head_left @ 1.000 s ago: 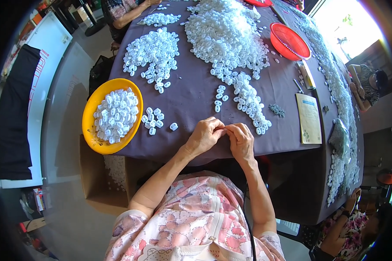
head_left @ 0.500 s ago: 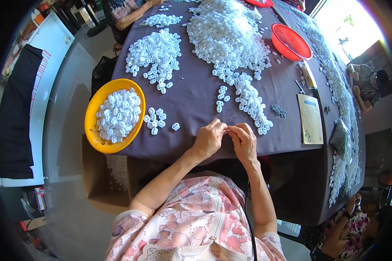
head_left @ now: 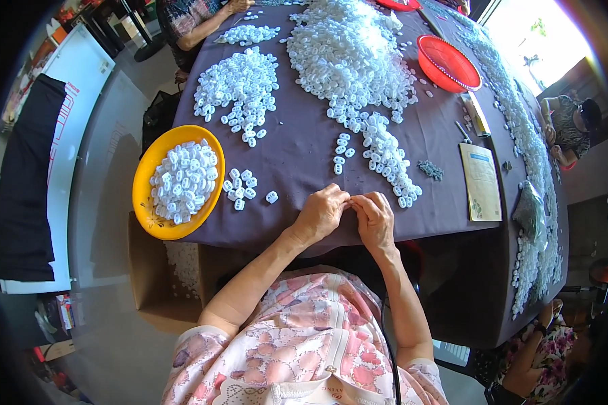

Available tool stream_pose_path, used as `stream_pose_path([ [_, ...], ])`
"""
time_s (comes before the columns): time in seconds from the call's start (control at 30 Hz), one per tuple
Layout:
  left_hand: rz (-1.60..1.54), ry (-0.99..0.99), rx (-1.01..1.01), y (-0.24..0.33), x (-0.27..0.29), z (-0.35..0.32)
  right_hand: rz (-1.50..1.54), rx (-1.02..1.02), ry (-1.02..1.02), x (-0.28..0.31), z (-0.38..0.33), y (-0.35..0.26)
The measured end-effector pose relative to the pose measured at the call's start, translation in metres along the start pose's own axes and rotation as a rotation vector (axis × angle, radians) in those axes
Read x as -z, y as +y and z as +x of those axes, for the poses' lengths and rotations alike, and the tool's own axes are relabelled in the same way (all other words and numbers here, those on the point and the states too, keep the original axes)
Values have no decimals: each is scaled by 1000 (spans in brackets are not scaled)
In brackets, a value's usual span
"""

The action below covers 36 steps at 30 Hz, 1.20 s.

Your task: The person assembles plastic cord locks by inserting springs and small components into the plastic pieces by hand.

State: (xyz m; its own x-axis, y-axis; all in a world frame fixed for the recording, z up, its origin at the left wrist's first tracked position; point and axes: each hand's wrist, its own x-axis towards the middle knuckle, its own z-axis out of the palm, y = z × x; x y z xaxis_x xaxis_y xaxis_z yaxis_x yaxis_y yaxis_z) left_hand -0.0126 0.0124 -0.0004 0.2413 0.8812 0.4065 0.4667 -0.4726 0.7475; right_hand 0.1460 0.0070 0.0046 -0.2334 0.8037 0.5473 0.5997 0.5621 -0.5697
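The left hand (head_left: 321,214) and the right hand (head_left: 375,217) meet at the near edge of the purple table (head_left: 304,148). Their fingertips pinch together at one spot, so both hands look closed on something tiny, but it is too small to see what it is. A few loose white pieces (head_left: 240,187) lie at nine o'clock from the hands. The yellow bowl (head_left: 145,202) full of white pieces sits farther out at nine o'clock. A big white heap (head_left: 351,61) is at twelve o'clock. The hands work right over the table edge, so I think a tiny piece could slip out and fall into the lap or onto the floor.
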Motion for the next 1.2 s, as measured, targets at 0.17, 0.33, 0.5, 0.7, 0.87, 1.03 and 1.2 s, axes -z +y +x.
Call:
stream_pose_path([
  [0.17,-13,-10,-24,0,2,1,20,13,3,-1,-1,2],
  [0.33,-34,-12,-44,-1,1,2,23,0,3,0,-1,3],
  [0.5,-2,-45,-37,-2,-1,2,-4,30,-3,-2,-3,7],
  [0.7,43,-26,-45,-3,-1,6,-20,36,10,-2,2,5],
  [0.87,-237,-32,229,1,6,10,52,-49,-36,1,-1,6],
  [1.03,-385,-169,508,7,17,18,136,-128,-65,6,2,0],
  [1.2,-365,-218,502,4,19,20,122,-141,-82,5,2,-3],
])
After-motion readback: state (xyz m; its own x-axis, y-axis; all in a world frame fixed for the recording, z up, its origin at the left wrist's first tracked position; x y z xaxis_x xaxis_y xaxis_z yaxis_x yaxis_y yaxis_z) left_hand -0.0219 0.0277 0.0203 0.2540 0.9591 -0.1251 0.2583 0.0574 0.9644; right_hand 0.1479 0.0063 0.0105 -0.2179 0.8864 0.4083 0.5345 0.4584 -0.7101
